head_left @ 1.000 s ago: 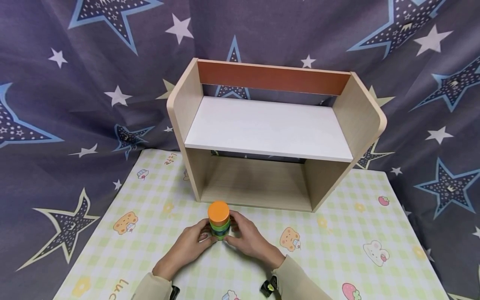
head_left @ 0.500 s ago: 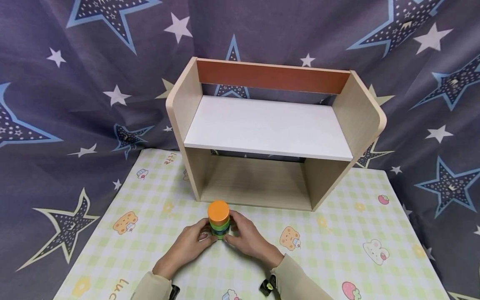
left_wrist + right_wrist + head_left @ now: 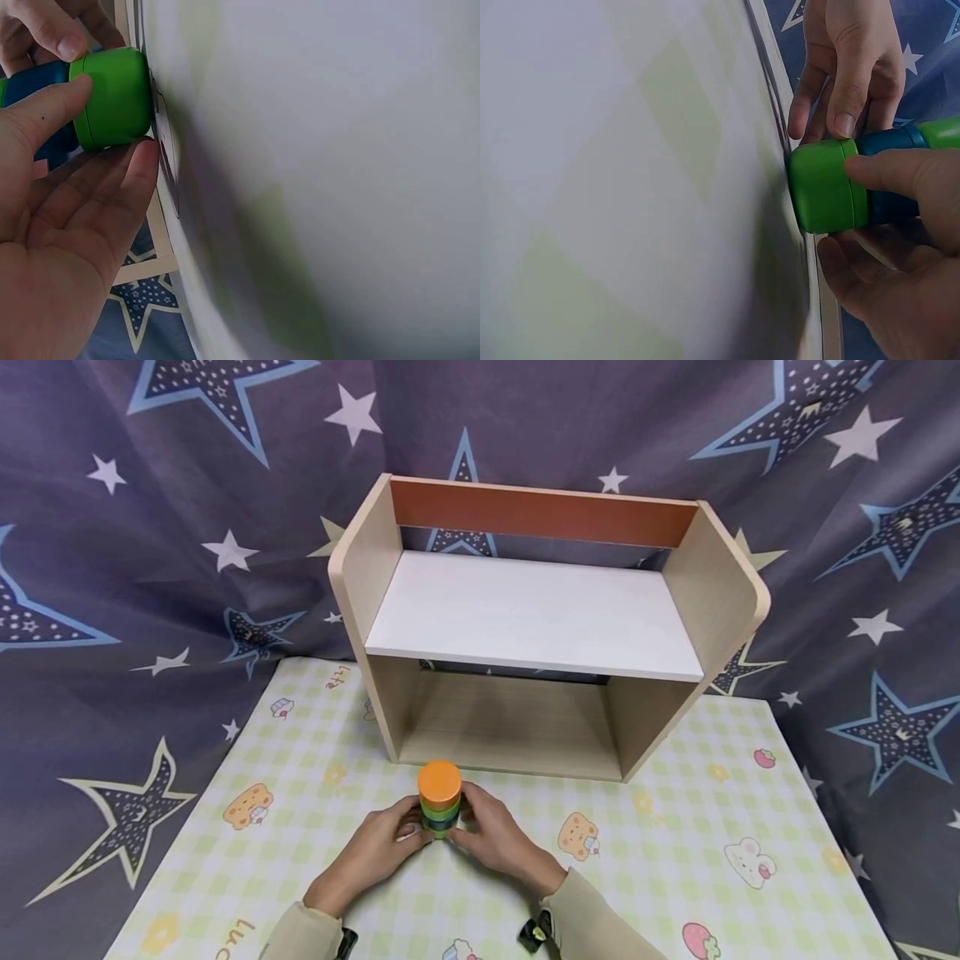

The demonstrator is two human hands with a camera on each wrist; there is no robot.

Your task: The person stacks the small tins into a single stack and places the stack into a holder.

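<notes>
In the head view, an upright stack of rounded coloured pieces (image 3: pixel 439 793) stands on the tablecloth, orange on top with green and blue bands under it. My left hand (image 3: pixel 375 847) holds its left side low down, while my right hand (image 3: pixel 497 833) holds the right side. The left wrist view has the green bottom piece (image 3: pixel 116 97) against the cloth, with a thumb from each hand on it. Above it sits a dark blue piece (image 3: pixel 889 206), partly covered by my right thumb in the right wrist view. Fingers curl around the far side, partly hidden.
A two-level wooden shelf unit (image 3: pixel 536 618) with a white upper board stands just behind the stack. Its lower compartment (image 3: pixel 513 722) faces me. The checked tablecloth (image 3: pixel 660 860) spreads around, and a star-patterned curtain (image 3: pixel 555 418) hangs behind.
Both hands keep their hold on the stack, which stays in place. The head view has shifted very slightly.
</notes>
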